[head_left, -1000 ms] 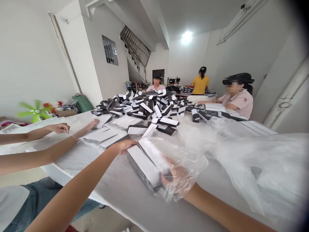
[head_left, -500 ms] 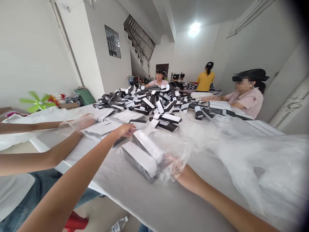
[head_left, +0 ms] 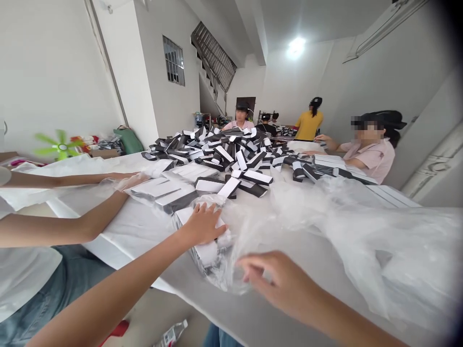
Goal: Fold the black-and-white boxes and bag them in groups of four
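Note:
My left hand point(head_left: 204, 224) lies with its fingers spread on a clear plastic bag point(head_left: 226, 277) holding several narrow white-and-black boxes point(head_left: 208, 253). Just right of it, my right hand point(head_left: 277, 274) is curled, thumb and fingertips together at the bag's loose edge. What exactly the fingertips pinch is partly hidden by blur and the see-through film. Beyond my left hand, more boxes point(head_left: 175, 195) sit in rows inside clear film, with a co-worker's hands point(head_left: 132, 180) at their left end.
A large heap of loose white-and-black boxes point(head_left: 224, 149) covers the table's far part. Clear plastic bags point(head_left: 361, 236) are piled at the right. A person in pink point(head_left: 372, 149) sits across at the right. A green fan point(head_left: 61, 147) stands at the left, and a bottle point(head_left: 173, 335) lies on the floor.
My right hand has come out of the bag and drawn back beside it. My left hand has moved from near the other boxes onto the bagged ones, which now lie flatter and further left.

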Demonstrator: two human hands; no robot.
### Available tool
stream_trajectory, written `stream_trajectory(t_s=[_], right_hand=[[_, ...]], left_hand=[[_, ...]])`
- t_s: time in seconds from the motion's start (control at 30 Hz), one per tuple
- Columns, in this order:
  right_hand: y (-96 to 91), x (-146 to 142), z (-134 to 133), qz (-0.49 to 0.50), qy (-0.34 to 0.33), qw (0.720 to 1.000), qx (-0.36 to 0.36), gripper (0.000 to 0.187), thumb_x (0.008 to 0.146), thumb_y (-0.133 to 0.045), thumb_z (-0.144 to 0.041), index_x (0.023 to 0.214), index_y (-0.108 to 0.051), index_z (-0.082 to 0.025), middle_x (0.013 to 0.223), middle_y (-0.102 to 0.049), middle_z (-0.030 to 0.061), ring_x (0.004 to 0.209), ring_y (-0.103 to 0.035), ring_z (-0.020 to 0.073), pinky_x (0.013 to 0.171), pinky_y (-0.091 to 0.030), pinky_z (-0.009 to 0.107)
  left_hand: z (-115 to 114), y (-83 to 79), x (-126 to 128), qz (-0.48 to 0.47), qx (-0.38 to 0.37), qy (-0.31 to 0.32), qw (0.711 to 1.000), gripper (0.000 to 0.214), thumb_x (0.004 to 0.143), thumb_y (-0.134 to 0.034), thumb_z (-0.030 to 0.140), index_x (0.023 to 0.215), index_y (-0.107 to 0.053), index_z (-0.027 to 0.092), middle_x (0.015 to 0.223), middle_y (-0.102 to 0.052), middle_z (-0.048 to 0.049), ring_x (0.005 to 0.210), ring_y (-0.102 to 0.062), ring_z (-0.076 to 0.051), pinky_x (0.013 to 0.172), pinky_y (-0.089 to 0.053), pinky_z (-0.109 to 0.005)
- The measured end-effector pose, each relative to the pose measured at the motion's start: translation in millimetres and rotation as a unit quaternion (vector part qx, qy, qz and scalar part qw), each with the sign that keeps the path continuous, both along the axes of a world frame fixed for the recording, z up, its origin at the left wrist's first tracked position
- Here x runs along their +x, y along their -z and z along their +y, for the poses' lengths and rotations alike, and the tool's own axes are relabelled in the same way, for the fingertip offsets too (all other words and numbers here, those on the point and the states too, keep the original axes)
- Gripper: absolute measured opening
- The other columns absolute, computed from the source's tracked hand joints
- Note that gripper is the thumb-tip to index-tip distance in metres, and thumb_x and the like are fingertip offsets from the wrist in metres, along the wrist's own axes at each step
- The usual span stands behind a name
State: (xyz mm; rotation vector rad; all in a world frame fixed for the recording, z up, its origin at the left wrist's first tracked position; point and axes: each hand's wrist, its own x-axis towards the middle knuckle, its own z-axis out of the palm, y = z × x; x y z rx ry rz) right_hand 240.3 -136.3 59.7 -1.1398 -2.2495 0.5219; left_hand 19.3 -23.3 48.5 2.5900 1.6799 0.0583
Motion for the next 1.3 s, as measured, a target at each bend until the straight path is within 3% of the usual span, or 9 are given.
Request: stream_trajectory(t_s=[0.17,0.37,0.53,0.7,0.8,0.93,1.03,1.2,1.3], right_hand=[[-23.6,19.2,71.0,0.095,0.172,0.976,0.096,0.029,0.094,-0.042,-0.037,0.103,-0.066,-0.023,0.108,-0.07,0.0042,0.099,-0.064,0.0213,0.082,-0.05,0.032],[29.9,-10.6,158.1,0.063,0.125,0.985,-0.098,0.05,0.078,-0.067,-0.042,0.121,-0.058,-0.019,0.125,-0.062,0.0114,0.106,-0.061,0.0251,0.088,-0.046,0.035],[60.1,-18.7,155.3,0.082,0.118,0.964,-0.223,0.023,0.089,-0.052,-0.029,0.07,-0.06,-0.017,0.07,-0.066,0.0054,0.073,-0.063,0.0192,0.068,-0.049,0.028],[64.8,21.2,137.4,0.077,0.144,0.936,-0.313,0.02,0.09,-0.044,-0.023,0.083,-0.061,-0.015,0.06,-0.061,0.0024,0.052,-0.06,0.0155,0.049,-0.046,0.025],[48.9,41.2,120.0,0.006,0.197,0.949,-0.247,0.033,0.088,-0.05,-0.022,0.119,-0.057,-0.013,0.056,-0.059,0.0003,0.047,-0.056,0.0168,0.045,-0.039,0.025],[-2.3,32.9,87.4,-0.141,0.256,0.953,0.075,0.061,0.087,-0.043,-0.011,0.147,-0.032,-0.006,0.094,-0.069,0.0171,0.081,-0.065,0.0277,0.067,-0.048,0.036],[-23.5,4.1,76.9,-0.061,0.154,0.964,0.21,0.053,0.092,-0.031,-0.012,0.144,-0.04,-0.014,0.133,-0.057,0.0156,0.12,-0.054,0.0279,0.096,-0.046,0.043],[24.6,-27.3,115.7,0.013,0.05,0.997,0.05,0.05,0.098,-0.027,-0.03,0.143,-0.044,-0.019,0.148,-0.045,0.009,0.139,-0.037,0.0236,0.117,-0.027,0.046],[60.8,-24.5,142.0,0.103,0.063,0.989,-0.08,0.057,0.098,-0.03,-0.042,0.15,-0.033,-0.02,0.159,-0.027,0.0052,0.146,-0.023,0.0198,0.121,-0.018,0.041]], left_hand=[[-14.6,-7.5,13.9,-0.054,0.084,0.11,0.989,0.04,0.097,-0.036,0.03,0.128,-0.057,0.016,0.135,-0.057,-0.0148,0.13,-0.047,-0.032,0.111,-0.029,-0.054],[-63.8,0.6,56.6,0.012,0.072,0.217,0.973,0.037,0.093,-0.044,0.035,0.104,-0.067,0.009,0.107,-0.068,-0.0175,0.102,-0.062,-0.029,0.097,-0.044,-0.044],[-84.1,36.3,56.4,0.089,0.131,0.295,0.942,0.049,0.095,-0.041,0.036,0.131,-0.055,0.005,0.138,-0.053,-0.0185,0.128,-0.048,-0.033,0.107,-0.037,-0.044],[-83.5,45.6,16.5,-0.053,0.174,0.384,0.905,0.038,0.094,-0.044,0.016,0.131,-0.054,0.016,0.135,-0.059,-0.0068,0.135,-0.043,-0.02,0.12,-0.023,-0.036],[-85.9,39.6,-20.5,-0.204,0.199,0.302,0.91,0.041,0.093,-0.042,0.014,0.132,-0.051,0.024,0.126,-0.063,-0.0075,0.126,-0.051,-0.022,0.115,-0.031,-0.042],[-77.7,30.0,-59.5,-0.337,0.215,0.004,0.917,0.034,0.095,-0.043,0.025,0.128,-0.05,0.027,0.128,-0.057,-0.0093,0.121,-0.053,-0.025,0.104,-0.043,-0.044],[-57.0,24.3,-63.0,-0.413,0.118,-0.113,0.896,0.045,0.094,-0.046,0.041,0.136,-0.043,0.029,0.144,-0.043,-0.0093,0.131,-0.045,-0.027,0.106,-0.041,-0.046],[-11.8,30.5,-41.1,-0.542,-0.078,-0.233,0.803,0.064,0.092,-0.046,0.046,0.148,-0.029,0.022,0.156,-0.03,-0.0127,0.141,-0.034,-0.03,0.114,-0.029,-0.043],[2.6,42.4,-32.6,-0.543,-0.119,-0.232,0.799,0.071,0.086,-0.055,0.054,0.146,-0.038,0.019,0.154,-0.036,-0.0125,0.146,-0.022,-0.031,0.119,-0.016,-0.041]])
